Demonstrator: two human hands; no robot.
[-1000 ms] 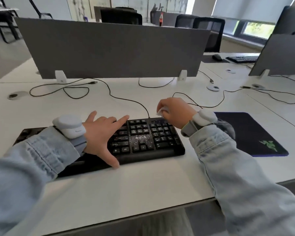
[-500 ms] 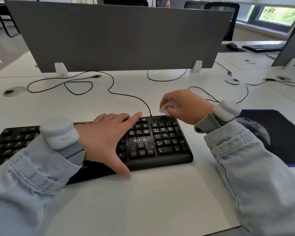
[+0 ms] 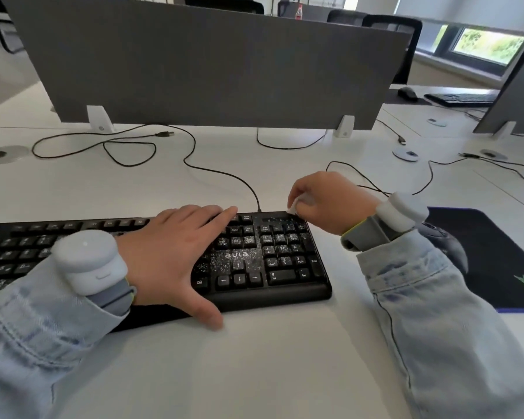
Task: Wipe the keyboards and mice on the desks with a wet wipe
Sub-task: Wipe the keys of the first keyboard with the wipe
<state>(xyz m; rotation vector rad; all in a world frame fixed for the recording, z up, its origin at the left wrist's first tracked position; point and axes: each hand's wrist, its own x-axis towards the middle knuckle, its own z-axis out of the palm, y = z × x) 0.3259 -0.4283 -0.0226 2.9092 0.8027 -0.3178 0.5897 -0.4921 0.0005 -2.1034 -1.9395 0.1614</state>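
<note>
A black keyboard (image 3: 273, 267) with white speckles on its right half lies on the white desk (image 3: 254, 358). My left hand (image 3: 179, 252) lies flat on the keyboard's middle, fingers straight, thumb over the front edge. My right hand (image 3: 324, 201) pinches a small white wet wipe (image 3: 294, 207) at the keyboard's top right corner. A dark mouse (image 3: 448, 246) sits on a black mouse pad (image 3: 490, 252), mostly hidden behind my right sleeve. A second keyboard (image 3: 460, 99) and mouse (image 3: 407, 93) lie on the far right desk.
A grey divider panel (image 3: 209, 62) stands across the back of the desk. Loose black cables (image 3: 118, 146) run over the desk behind the keyboard. Round cable grommets (image 3: 8, 152) sit at far left and right. Office chairs (image 3: 397, 34) stand beyond the divider.
My right hand with the wipe has shifted right and back, from the numpad keys to the keyboard's top right corner. My left hand stays flat on the keyboard. The camera has leaned closer.
</note>
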